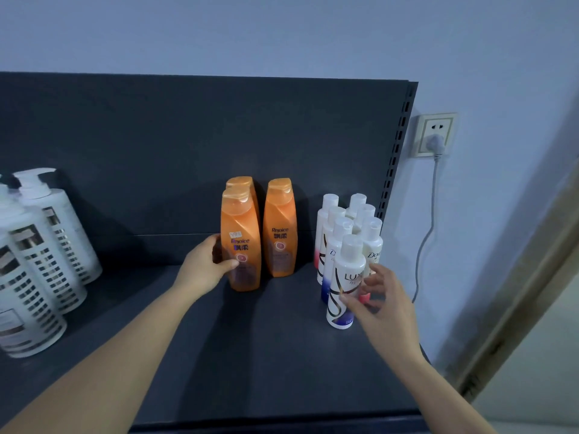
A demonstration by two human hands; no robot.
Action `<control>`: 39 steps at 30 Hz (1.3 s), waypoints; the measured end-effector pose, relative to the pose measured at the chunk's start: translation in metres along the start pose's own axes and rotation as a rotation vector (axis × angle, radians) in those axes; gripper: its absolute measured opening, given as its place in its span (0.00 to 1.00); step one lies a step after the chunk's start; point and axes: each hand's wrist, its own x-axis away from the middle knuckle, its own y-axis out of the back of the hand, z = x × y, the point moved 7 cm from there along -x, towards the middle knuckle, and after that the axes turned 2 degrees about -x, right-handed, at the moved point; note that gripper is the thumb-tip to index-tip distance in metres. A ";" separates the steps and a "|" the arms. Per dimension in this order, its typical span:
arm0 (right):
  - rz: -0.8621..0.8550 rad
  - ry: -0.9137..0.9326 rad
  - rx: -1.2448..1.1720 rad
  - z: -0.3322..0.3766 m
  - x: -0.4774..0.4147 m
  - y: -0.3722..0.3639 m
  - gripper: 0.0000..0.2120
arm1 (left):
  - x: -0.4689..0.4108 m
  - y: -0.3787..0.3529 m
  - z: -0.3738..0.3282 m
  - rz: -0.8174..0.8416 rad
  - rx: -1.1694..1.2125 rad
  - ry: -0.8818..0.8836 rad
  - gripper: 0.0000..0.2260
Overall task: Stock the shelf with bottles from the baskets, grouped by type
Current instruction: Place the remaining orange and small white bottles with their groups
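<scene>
While left hand (205,266) gripped orange plastic bottle (242,220) and right hand (380,303) slim white bottle (346,277), placement seemed underway; release due next.

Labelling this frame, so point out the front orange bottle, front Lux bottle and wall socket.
front orange bottle (242,244), head view, front label
front Lux bottle (348,277), head view, Lux lettering
wall socket (436,128), head view, plate above plug
</scene>
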 end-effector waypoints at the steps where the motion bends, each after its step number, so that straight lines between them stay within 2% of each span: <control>1: -0.079 0.037 0.017 0.005 0.002 0.006 0.27 | 0.003 0.002 0.000 -0.014 -0.048 -0.013 0.24; 3: -0.166 0.153 0.061 0.019 0.006 0.011 0.20 | 0.010 0.007 -0.001 -0.038 -0.146 -0.029 0.23; 6: -0.144 0.299 0.096 0.041 0.012 0.005 0.13 | 0.025 0.011 0.001 -0.006 -0.326 -0.022 0.25; 8: -0.099 0.329 0.086 0.051 0.016 -0.003 0.11 | 0.038 0.014 0.001 0.032 -0.452 -0.019 0.28; 12: 0.125 0.361 0.115 0.062 0.024 -0.036 0.13 | 0.071 0.030 0.001 0.017 -0.643 -0.041 0.25; 17: 0.430 0.422 0.232 0.074 0.041 -0.094 0.17 | 0.114 0.059 0.019 0.031 -0.821 0.032 0.26; 21: 0.650 0.489 0.346 0.091 0.065 -0.140 0.22 | 0.155 0.091 0.032 -0.017 -0.894 0.106 0.26; 24: 0.753 0.546 0.396 0.108 0.089 -0.170 0.24 | 0.190 0.115 0.045 -0.047 -0.936 0.189 0.24; 39: 1.030 0.848 0.414 0.212 0.260 -0.289 0.21 | 0.370 0.234 0.161 -0.095 -0.965 0.629 0.18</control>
